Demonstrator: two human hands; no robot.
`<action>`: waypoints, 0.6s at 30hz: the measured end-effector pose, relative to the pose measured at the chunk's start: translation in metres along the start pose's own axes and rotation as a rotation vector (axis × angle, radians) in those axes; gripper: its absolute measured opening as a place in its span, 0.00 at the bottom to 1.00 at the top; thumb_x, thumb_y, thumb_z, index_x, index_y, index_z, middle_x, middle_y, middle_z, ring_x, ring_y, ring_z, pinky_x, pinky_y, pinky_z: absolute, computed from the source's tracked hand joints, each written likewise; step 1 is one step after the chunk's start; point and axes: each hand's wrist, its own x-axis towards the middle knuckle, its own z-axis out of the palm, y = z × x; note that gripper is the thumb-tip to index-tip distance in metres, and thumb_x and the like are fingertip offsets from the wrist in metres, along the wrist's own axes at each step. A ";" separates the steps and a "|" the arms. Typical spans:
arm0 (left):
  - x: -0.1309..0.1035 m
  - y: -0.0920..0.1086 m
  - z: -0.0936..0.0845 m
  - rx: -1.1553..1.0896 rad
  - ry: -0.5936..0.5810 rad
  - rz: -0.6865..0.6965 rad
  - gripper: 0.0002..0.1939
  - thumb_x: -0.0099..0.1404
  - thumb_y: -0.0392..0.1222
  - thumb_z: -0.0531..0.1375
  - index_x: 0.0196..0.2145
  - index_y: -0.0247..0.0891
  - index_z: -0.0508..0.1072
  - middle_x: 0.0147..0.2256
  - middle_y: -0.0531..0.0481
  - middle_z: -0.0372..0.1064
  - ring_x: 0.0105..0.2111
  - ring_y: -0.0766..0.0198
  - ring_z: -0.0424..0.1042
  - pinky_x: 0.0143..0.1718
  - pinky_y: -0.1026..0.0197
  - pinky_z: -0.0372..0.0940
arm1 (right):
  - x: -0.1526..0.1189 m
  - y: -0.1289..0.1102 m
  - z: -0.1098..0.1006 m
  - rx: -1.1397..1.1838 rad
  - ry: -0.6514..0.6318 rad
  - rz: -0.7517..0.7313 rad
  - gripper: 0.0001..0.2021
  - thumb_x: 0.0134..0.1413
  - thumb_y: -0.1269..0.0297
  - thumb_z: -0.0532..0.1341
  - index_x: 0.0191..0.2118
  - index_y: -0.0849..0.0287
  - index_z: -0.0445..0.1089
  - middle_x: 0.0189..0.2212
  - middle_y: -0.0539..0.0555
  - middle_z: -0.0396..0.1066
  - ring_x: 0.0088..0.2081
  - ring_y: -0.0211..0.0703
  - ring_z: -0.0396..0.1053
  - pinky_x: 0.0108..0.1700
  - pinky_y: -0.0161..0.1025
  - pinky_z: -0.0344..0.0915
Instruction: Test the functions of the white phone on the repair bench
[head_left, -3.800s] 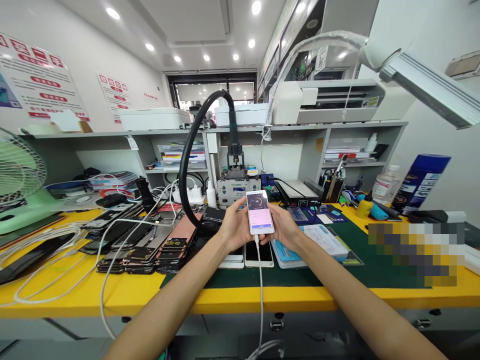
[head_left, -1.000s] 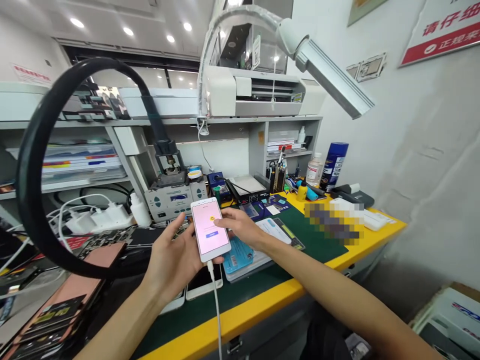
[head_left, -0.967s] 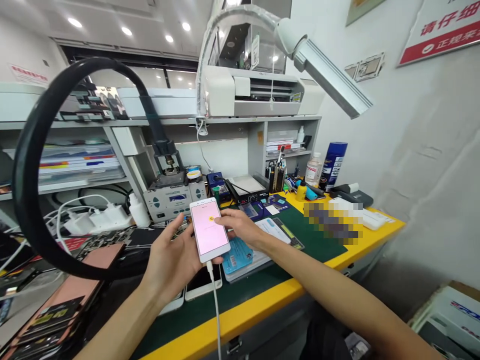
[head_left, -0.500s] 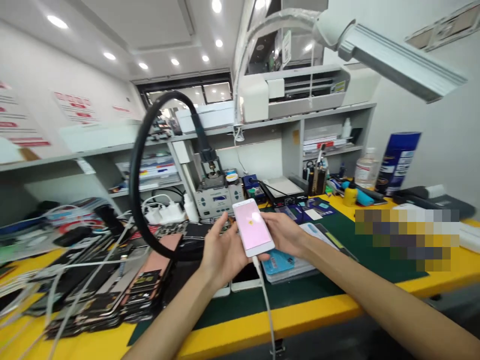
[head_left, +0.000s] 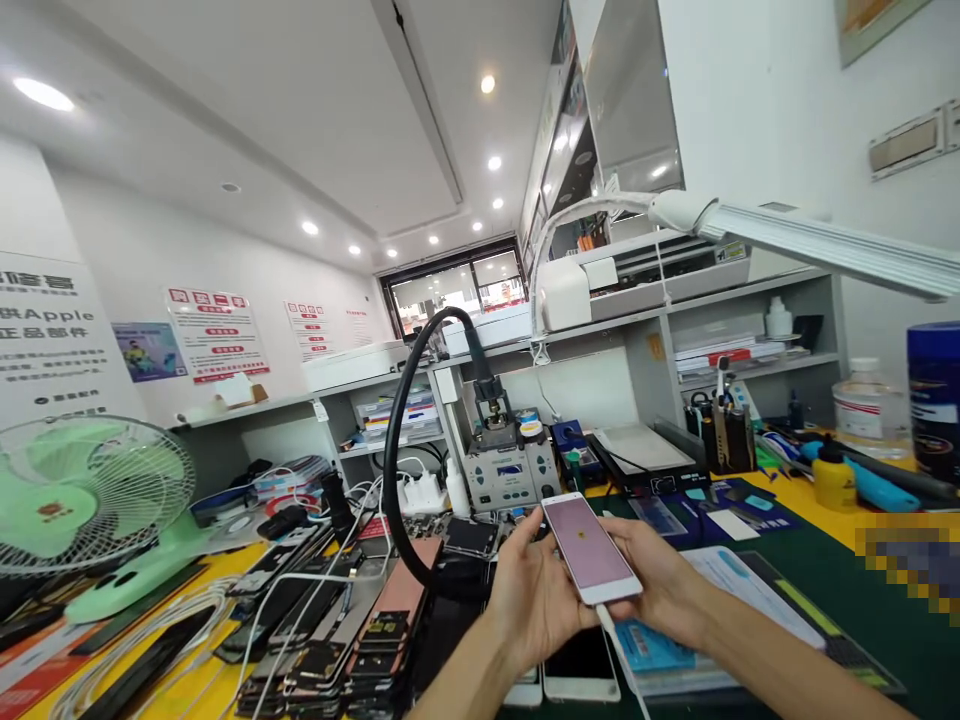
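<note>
A white smartphone with a lit pinkish screen and a small yellow mark at its centre is held tilted above the bench. My left hand cradles it from the left and below, thumb by its upper left edge. Along its right side my right hand grips the edge, the fingertips partly hidden behind the phone. A white cable is plugged into the phone's bottom end. Under the hands lie another white phone with a dark screen and a blue-and-white packet on the green mat.
Stacks of phone parts and loose cables cover the left, beside a green fan. A black hose arches left of the hands. Behind stands a grey soldering station; a yellow bottle is at right.
The view has swung left and upward, bringing the fan and wall posters in. Both hands still hold the phone, now lower and further right in the picture, its screen looking dimmer.
</note>
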 end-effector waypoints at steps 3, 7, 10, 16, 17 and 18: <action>0.001 -0.001 -0.001 0.041 0.036 0.000 0.32 0.68 0.60 0.51 0.57 0.28 0.61 0.45 0.29 0.71 0.45 0.43 0.74 0.50 0.42 0.61 | 0.001 0.000 -0.001 0.010 0.042 0.025 0.12 0.60 0.62 0.56 0.34 0.66 0.71 0.23 0.57 0.73 0.21 0.44 0.71 0.18 0.34 0.60; 0.002 -0.002 0.000 0.104 0.078 0.001 0.32 0.68 0.58 0.53 0.57 0.28 0.60 0.41 0.30 0.73 0.41 0.45 0.76 0.49 0.42 0.62 | -0.001 -0.003 0.000 0.050 0.040 0.044 0.13 0.61 0.62 0.55 0.33 0.67 0.71 0.24 0.58 0.74 0.21 0.44 0.72 0.20 0.35 0.63; 0.001 -0.002 0.003 0.121 0.106 -0.017 0.33 0.68 0.58 0.52 0.60 0.29 0.59 0.41 0.30 0.73 0.39 0.44 0.77 0.48 0.41 0.62 | -0.002 -0.005 0.002 0.039 0.024 0.051 0.15 0.62 0.59 0.55 0.32 0.66 0.71 0.21 0.56 0.72 0.17 0.40 0.68 0.17 0.33 0.57; -0.004 -0.002 0.009 0.059 0.052 0.004 0.33 0.69 0.60 0.50 0.63 0.35 0.58 0.45 0.33 0.72 0.44 0.44 0.74 0.48 0.40 0.62 | 0.000 -0.003 0.000 0.059 -0.052 -0.034 0.14 0.61 0.57 0.59 0.39 0.66 0.72 0.30 0.58 0.76 0.27 0.43 0.73 0.29 0.37 0.67; -0.004 -0.002 0.010 0.048 0.047 0.004 0.33 0.69 0.60 0.51 0.63 0.35 0.58 0.45 0.33 0.72 0.45 0.43 0.74 0.48 0.41 0.62 | 0.000 -0.002 -0.001 0.056 -0.062 -0.038 0.15 0.61 0.57 0.59 0.40 0.66 0.72 0.31 0.58 0.76 0.28 0.43 0.73 0.29 0.37 0.67; -0.005 -0.002 0.010 0.038 0.046 0.006 0.33 0.69 0.60 0.51 0.63 0.36 0.58 0.46 0.34 0.71 0.45 0.43 0.74 0.48 0.41 0.62 | -0.001 -0.003 -0.001 0.054 -0.072 -0.040 0.15 0.61 0.56 0.59 0.41 0.65 0.72 0.31 0.58 0.76 0.28 0.44 0.73 0.30 0.37 0.67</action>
